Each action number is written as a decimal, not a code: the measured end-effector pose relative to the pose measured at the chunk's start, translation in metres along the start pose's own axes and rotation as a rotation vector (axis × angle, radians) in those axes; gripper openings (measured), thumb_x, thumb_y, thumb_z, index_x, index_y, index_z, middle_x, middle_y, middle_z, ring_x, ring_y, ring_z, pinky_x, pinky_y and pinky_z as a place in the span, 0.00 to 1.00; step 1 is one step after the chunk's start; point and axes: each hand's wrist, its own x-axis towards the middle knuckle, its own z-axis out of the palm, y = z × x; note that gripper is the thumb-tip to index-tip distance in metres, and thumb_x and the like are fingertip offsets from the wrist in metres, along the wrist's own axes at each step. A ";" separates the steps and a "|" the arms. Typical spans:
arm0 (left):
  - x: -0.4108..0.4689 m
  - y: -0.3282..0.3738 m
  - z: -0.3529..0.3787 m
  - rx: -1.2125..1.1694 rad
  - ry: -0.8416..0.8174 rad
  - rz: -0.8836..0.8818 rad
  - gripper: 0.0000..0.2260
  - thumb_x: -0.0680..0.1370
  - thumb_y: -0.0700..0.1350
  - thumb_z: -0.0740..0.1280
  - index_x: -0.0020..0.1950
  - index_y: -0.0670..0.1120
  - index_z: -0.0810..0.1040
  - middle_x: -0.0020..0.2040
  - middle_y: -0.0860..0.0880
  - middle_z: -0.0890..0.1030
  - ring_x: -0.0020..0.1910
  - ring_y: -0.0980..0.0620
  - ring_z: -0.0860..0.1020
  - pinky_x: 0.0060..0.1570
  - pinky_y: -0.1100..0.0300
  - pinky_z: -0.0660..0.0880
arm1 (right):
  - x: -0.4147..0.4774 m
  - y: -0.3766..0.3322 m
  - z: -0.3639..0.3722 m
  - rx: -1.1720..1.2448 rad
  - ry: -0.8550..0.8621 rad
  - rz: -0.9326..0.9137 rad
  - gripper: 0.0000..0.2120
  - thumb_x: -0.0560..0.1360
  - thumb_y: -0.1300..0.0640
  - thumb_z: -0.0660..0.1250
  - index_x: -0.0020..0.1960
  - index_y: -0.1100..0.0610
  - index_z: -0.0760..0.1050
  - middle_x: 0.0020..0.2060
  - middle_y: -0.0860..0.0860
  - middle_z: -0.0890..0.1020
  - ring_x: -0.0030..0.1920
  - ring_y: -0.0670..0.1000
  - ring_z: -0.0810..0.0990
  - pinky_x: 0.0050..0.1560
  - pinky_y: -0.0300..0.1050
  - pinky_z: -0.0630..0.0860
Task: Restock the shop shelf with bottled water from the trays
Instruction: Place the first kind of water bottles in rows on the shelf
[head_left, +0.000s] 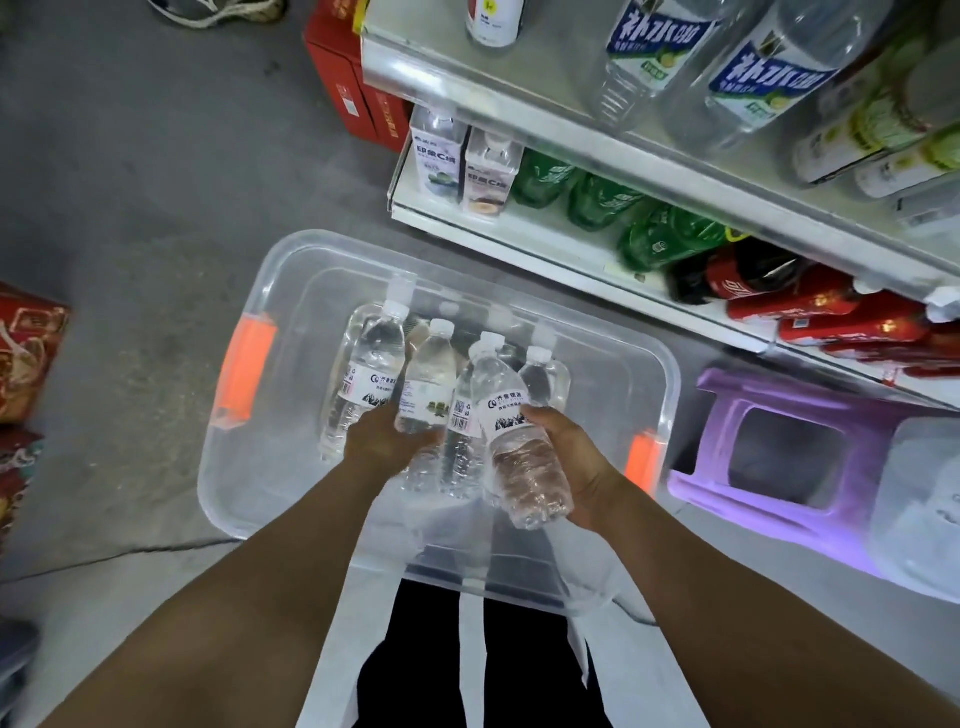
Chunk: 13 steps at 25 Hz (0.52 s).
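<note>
The shelf (545, 236) stands at our right. The clear tray (249, 488) sits on the floor (130, 182) just below the shelf's front edge, which keeps each lift short. Bottles (545, 379) remain near the tray's middle. Our left hand (387, 439) grips one bottle (428, 382), perhaps two. Our right hand (582, 467) wraps a second bottle (514, 436) round its body, likely so we carry several at once.

1 clear tub (260, 483); ~6 water bottles (511, 447) over tub (overlapping, count unsure); 1 purple stool (717, 408) right of tub; 2 blue-label bottles (657, 44) beyond tub
</note>
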 end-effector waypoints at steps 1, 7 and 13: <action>0.000 0.002 -0.005 -0.056 -0.037 -0.046 0.27 0.71 0.55 0.78 0.67 0.48 0.79 0.61 0.46 0.82 0.60 0.42 0.80 0.60 0.51 0.76 | -0.002 0.001 -0.001 -0.060 0.033 -0.006 0.32 0.66 0.34 0.77 0.59 0.57 0.83 0.53 0.58 0.86 0.53 0.60 0.84 0.63 0.56 0.77; -0.046 -0.001 -0.049 -0.371 -0.254 -0.196 0.32 0.64 0.61 0.80 0.59 0.42 0.82 0.46 0.46 0.82 0.48 0.48 0.78 0.47 0.58 0.74 | -0.052 0.003 0.003 -0.179 0.053 -0.125 0.34 0.60 0.34 0.78 0.60 0.53 0.84 0.44 0.54 0.88 0.51 0.55 0.85 0.68 0.56 0.72; -0.127 0.019 -0.071 -0.624 -0.365 -0.021 0.26 0.71 0.55 0.76 0.63 0.42 0.80 0.54 0.43 0.86 0.56 0.44 0.82 0.56 0.52 0.77 | -0.121 -0.001 0.014 -0.227 0.032 -0.253 0.28 0.67 0.37 0.77 0.57 0.56 0.84 0.42 0.54 0.88 0.44 0.48 0.87 0.74 0.56 0.68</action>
